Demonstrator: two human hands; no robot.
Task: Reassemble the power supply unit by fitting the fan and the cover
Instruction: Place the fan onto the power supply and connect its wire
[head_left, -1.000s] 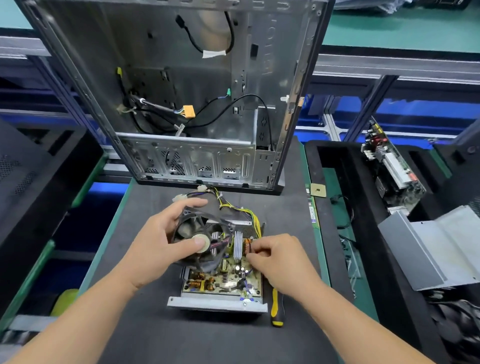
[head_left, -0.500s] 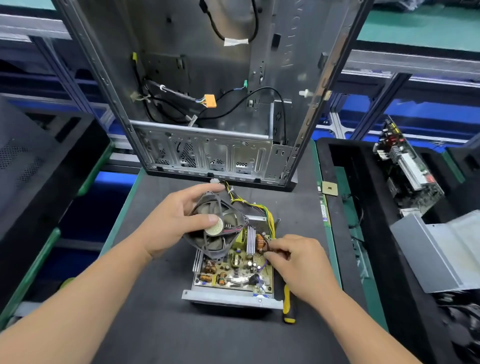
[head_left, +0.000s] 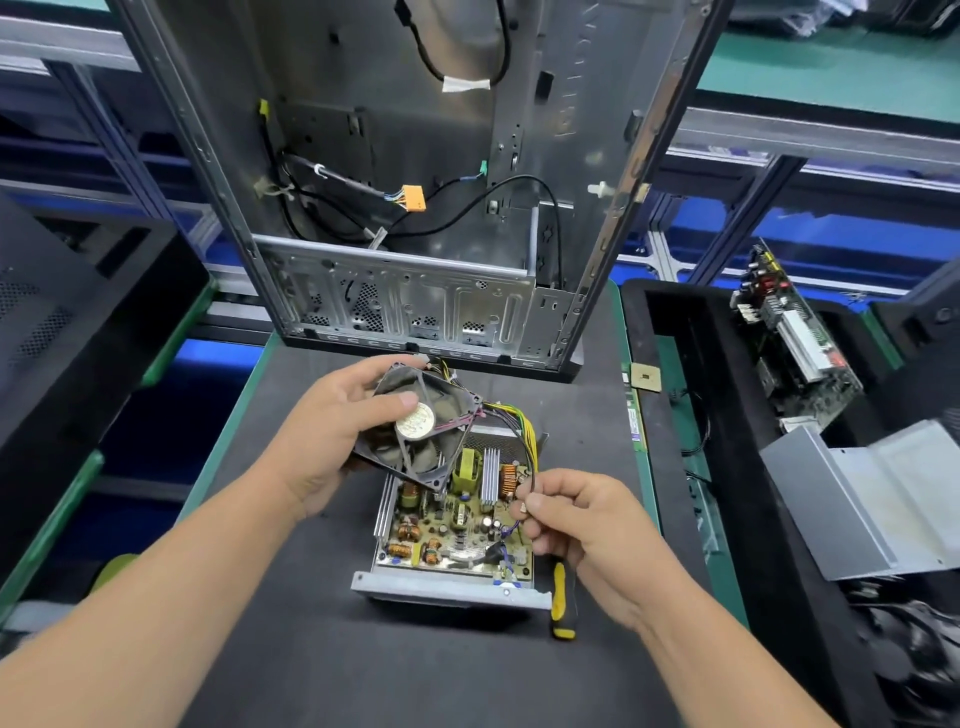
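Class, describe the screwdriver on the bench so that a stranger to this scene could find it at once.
Start at the open power supply on the dark mat, in front of the big metal computer case. Beside its near right corner, partly under the right hand, lies the screwdriver. Its yellow and black handle is like nothing else nearby.

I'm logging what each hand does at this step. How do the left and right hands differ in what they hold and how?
The left hand grips the black fan around its frame, thumb on the hub sticker; the right hand pinches the thin fan wire between thumb and fingers. The left hand holds its load tilted, raised over the power supply unit; the right hand sits lower, at the board's right edge. Both are bare and busy.
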